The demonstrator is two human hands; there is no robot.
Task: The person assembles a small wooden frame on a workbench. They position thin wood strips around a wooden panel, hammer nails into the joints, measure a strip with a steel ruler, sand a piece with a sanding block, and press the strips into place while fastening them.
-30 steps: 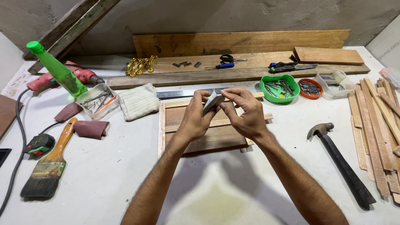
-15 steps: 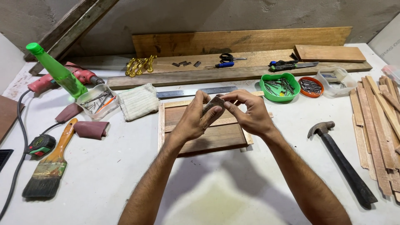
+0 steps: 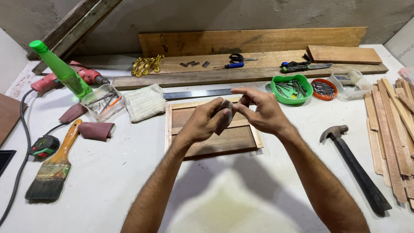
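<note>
Head view: both hands, left [image 3: 202, 125] and right [image 3: 264, 113], pinch a folded sandpaper piece [image 3: 225, 116] above the wooden frame [image 3: 215, 140].

Small grey-brown sandpaper piece [image 3: 224, 116] — folded, upright, pinched between both hands' fingers [image 3: 241, 103] — held above shallow wooden tray [image 3: 215, 138] lying flat on surface.

White worktable [image 3: 129, 181], rough grey concrete wall [image 3: 241, 15] behind.

My fingers [image 3: 215, 113] cover most of the small grey piece [image 3: 225, 117] I pinch; the wooden strips [image 3: 394, 125] at the desk's right edge run out of view.
</note>
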